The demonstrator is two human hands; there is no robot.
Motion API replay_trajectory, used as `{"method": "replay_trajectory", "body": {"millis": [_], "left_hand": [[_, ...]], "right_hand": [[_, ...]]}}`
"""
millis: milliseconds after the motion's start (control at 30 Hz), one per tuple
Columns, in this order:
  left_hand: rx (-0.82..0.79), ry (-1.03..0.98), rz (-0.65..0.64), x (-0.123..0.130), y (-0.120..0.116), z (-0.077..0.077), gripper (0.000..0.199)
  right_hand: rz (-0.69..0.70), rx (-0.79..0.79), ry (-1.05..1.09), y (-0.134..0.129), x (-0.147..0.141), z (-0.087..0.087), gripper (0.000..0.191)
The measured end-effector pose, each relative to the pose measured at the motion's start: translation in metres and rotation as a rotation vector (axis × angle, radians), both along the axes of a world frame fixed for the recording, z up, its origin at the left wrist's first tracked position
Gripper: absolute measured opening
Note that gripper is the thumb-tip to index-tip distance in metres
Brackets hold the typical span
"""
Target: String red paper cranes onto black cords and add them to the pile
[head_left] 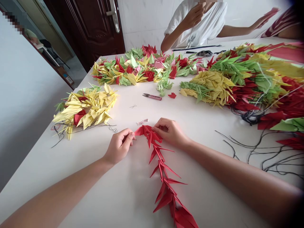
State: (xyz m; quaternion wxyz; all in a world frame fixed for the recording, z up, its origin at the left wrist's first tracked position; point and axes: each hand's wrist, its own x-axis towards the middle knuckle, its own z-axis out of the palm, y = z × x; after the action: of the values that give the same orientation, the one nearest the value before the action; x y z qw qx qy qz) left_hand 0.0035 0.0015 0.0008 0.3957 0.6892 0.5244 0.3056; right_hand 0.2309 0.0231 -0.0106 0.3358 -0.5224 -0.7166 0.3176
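Two bare forearms reach in over a white table [133,202]. At the near end, a strand of red origami cranes [165,182] lies along the tabletop, running from between the hands toward the person's body and out of view at the bottom edge. The cranes are stacked closely, with their points angled outward.

The left hand [118,146] is nearly closed, with thumb and fingertips pinched at the strand's top end. The right hand [169,132] is curled over the topmost crane, its fingers partly closed and bearing on the red paper. The hands are just apart. Any thread inside the pinch is hidden.

Just above the hands lie two small paper slips [142,122]. Farther up are pink-handled thread snips [152,97] and a single loose red crane [172,95].

Left of the work sits a yellow-and-red crane heap [86,107] with dark thread trailing from it. A long mixed band of cranes [144,68] crosses the far side, and a dense red, green and yellow mass [244,79] fills the right. Black thread ends [258,152] sprawl below that mass.

Across the table, a co-worker in a white T-shirt [199,22] has one hand raised near the neck. The other hand [262,19] is lifted, holding a piece of pink paper.
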Motion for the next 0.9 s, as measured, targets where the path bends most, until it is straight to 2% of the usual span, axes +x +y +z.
{"method": "replay_trajectory", "body": {"millis": [333,433,567,667,733,900], "left_hand": [[-0.062,-0.063,0.011,0.003,-0.002,0.002,0.037],[-0.064,-0.077,-0.004,0.003,-0.001,0.002,0.036],[-0.076,-0.083,-0.027,0.002,-0.002,0.003,0.032],[-0.074,-0.083,-0.050,0.002,-0.002,0.004,0.030],[-0.070,-0.085,-0.059,0.002,-0.002,0.005,0.028],[-0.076,-0.094,-0.058,0.001,-0.002,0.004,0.027]], "right_hand": [[-0.164,0.089,0.144,0.002,0.002,-0.007,0.030],[-0.296,0.126,0.237,0.005,0.004,-0.009,0.036],[-0.551,0.129,0.527,0.010,0.008,-0.009,0.041],[-0.634,0.085,0.671,0.013,0.010,-0.008,0.040],[-0.665,0.094,0.653,0.013,0.010,-0.007,0.036],[-0.745,0.272,0.373,0.012,0.010,-0.009,0.028]]}}
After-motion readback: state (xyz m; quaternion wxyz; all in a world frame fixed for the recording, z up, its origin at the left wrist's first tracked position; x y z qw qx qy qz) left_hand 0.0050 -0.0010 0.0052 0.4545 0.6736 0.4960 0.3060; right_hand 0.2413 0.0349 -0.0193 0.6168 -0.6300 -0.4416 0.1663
